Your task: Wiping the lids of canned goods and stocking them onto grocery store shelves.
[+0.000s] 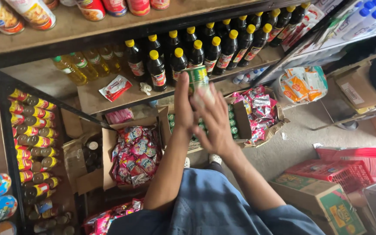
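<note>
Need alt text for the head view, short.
Both hands, left hand and right hand, hold a green can up at a wooden shelf of dark yellow-capped bottles, above open boxes of red snack packets.

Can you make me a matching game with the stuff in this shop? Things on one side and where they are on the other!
Things:
1. green can
2. dark bottles with yellow caps
3. red basket
4. shiny snack packets

Places:
A. on the floor at the right
B. in an open cardboard box under the shelf
C. held in both hands, left hand and right hand
D. lined up on the wooden shelf

Pairs: 1-C, 2-D, 3-A, 4-B
</note>
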